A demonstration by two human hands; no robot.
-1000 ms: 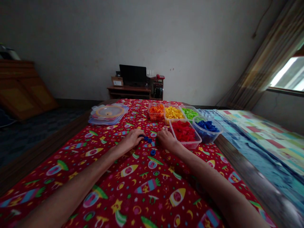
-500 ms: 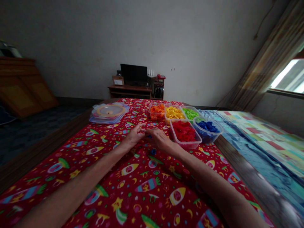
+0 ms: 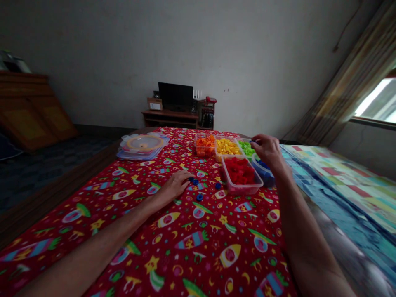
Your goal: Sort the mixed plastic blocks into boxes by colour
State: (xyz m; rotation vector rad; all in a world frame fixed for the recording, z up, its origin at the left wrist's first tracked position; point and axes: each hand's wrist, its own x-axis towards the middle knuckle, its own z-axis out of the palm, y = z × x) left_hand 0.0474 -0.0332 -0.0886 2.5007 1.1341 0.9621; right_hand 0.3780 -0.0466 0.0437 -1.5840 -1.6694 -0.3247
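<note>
My left hand (image 3: 175, 185) lies on the red patterned tablecloth (image 3: 198, 231), fingers stretched toward a few small blue pieces (image 3: 195, 182). Two more blue pieces (image 3: 199, 197) lie loose nearby. My right hand (image 3: 266, 149) hovers over the round tub of blue pieces (image 3: 266, 175), fingers pinched on a small blue piece. Beside it stand tubs of red pieces (image 3: 239, 171), green pieces (image 3: 246, 147), yellow pieces (image 3: 225, 146) and orange pieces (image 3: 204, 144).
A stack of clear lids (image 3: 142, 145) lies at the table's far left. A patchwork quilt (image 3: 346, 185) spreads to the right. A low desk with a monitor (image 3: 175, 97) stands against the far wall, a wooden cabinet (image 3: 27, 109) at the left.
My right hand has lifted from the tablecloth near the left hand and swung right and away to above the blue tub. The left hand has settled flat by the loose blue pieces.
</note>
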